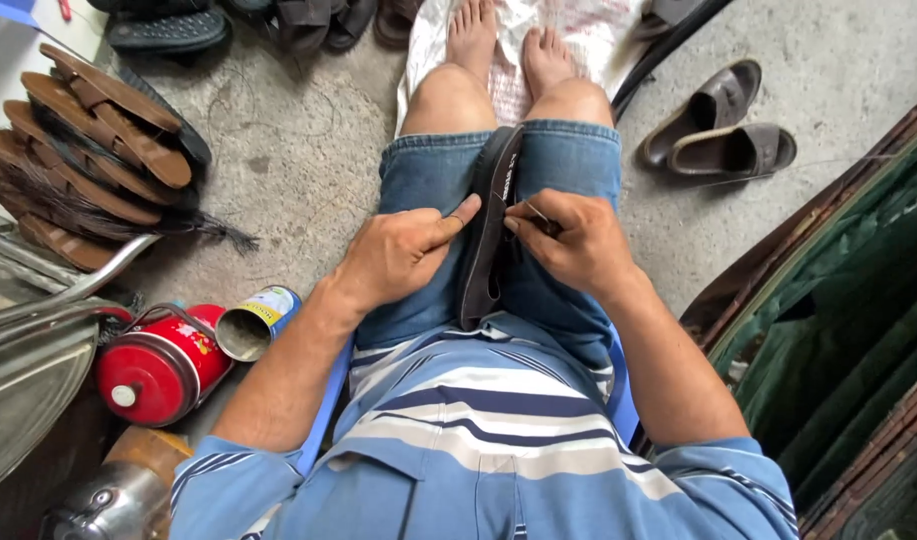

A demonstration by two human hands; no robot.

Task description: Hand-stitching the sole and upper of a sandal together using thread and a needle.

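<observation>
A dark sandal point(486, 230) stands on its edge, clamped between my thighs in blue denim shorts. My left hand point(403, 250) rests on my left thigh with the thumb pressed against the sandal's side. My right hand point(573, 240) pinches a thin needle-like tool point(536, 212) at the sandal's upper edge, fingers closed around it. My bare feet rest on a printed sack on the floor ahead.
A pair of brown sandals point(723, 130) lies on the concrete at right. A stack of brown soles point(88, 150) sits at left, a red canister point(163, 365) and an open tin can point(253, 322) beside my left arm. More footwear lines the top edge.
</observation>
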